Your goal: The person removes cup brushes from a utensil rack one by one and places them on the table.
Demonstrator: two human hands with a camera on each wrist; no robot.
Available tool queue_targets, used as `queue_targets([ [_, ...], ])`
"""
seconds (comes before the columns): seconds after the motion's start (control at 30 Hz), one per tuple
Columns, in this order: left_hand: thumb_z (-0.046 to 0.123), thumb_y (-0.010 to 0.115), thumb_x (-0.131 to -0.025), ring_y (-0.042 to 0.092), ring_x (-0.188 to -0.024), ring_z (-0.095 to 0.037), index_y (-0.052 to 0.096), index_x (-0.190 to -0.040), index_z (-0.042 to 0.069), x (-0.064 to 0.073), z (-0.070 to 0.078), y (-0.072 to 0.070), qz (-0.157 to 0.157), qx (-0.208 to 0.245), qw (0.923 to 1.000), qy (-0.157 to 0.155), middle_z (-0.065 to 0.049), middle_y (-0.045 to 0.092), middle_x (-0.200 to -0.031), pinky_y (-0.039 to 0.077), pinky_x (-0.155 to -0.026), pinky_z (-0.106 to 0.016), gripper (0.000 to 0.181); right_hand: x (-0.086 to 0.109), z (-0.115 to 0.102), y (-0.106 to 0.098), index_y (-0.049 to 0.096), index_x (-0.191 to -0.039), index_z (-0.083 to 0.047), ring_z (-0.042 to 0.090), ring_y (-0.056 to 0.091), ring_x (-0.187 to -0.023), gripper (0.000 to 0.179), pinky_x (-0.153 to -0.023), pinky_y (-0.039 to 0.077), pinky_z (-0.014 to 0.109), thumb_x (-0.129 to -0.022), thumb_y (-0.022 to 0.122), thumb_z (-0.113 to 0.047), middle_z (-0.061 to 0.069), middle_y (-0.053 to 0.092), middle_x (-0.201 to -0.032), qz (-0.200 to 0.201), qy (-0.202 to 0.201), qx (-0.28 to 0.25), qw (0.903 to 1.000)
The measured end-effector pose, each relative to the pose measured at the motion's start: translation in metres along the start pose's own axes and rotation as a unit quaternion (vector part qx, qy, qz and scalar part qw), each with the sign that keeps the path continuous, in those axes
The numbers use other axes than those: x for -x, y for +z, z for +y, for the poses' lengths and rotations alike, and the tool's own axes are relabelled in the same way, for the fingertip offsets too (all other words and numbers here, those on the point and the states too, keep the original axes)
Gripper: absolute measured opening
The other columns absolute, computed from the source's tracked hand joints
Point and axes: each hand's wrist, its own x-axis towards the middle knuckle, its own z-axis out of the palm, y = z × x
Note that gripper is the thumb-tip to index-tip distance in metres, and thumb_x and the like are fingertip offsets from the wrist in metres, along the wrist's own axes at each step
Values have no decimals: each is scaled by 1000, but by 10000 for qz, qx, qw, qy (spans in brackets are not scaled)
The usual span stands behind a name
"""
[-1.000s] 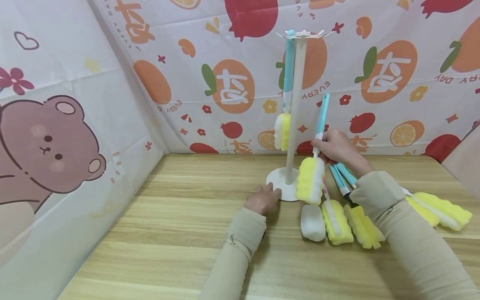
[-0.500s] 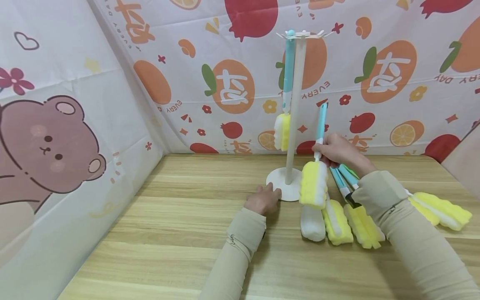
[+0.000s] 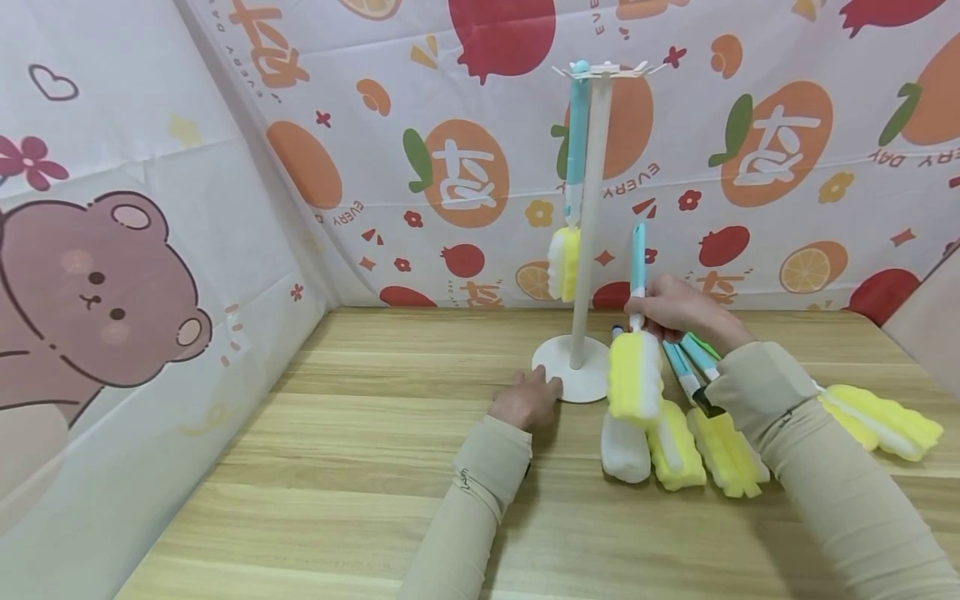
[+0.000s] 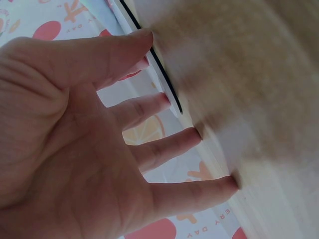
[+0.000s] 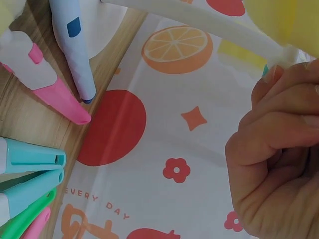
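Observation:
My right hand [image 3: 678,308] pinches the white neck of a sponge bottle brush [image 3: 636,379], its yellow-and-white head hanging down and its teal handle pointing up. The brush is held above the table, right of a white hanging stand [image 3: 589,250]. With fingers spread, my left hand [image 3: 525,402] rests at the stand's round base [image 3: 551,357]; in the left wrist view its fingertips [image 4: 162,101] touch the base edge and the wood. Another teal-handled brush [image 3: 576,158] hangs from the stand's hooked top on the left side. Curled fingers show in the right wrist view, the grip partly cut off.
Several brushes lie on the wooden table [image 3: 360,417] to the right, including one with a white head [image 3: 626,450] and yellow sponge ones [image 3: 727,454]. Their pink [image 5: 62,102], light-blue [image 5: 75,55] and teal handles point toward the printed back cloth [image 3: 465,100].
My right hand has lowered the brush slightly and shifted it a little to the right at the head, bringing it more upright. The left hand and the stand have stayed put.

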Motion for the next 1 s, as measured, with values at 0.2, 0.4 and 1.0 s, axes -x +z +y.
queue_targets([
  [0.2,9,61,-98,44,-129,-35,60,-127,16,0,1,0,-17,19,10000,-14,-10,39,-157,47,-88,-61,31,-2,7,7,60,-72,-2,12,45,-44,31,-46,39,22,-98,55,-17,2,51,-54,-168,33,-18,9999],
  [0.4,8,60,-98,42,-132,-36,59,-129,16,0,1,0,-40,67,10000,-17,-11,37,-158,46,-90,-62,32,-2,15,11,58,-66,-5,11,43,-43,34,-46,38,22,-97,56,-18,1,49,-53,-245,55,85,9996],
  [1.0,10,62,-94,42,-130,-36,59,-124,16,-7,-4,5,20,84,10000,1,-11,39,-156,47,-86,-61,31,-4,20,18,56,-66,-7,8,43,-41,34,-44,35,20,-98,54,-16,-1,47,-50,-672,57,366,9970],
])
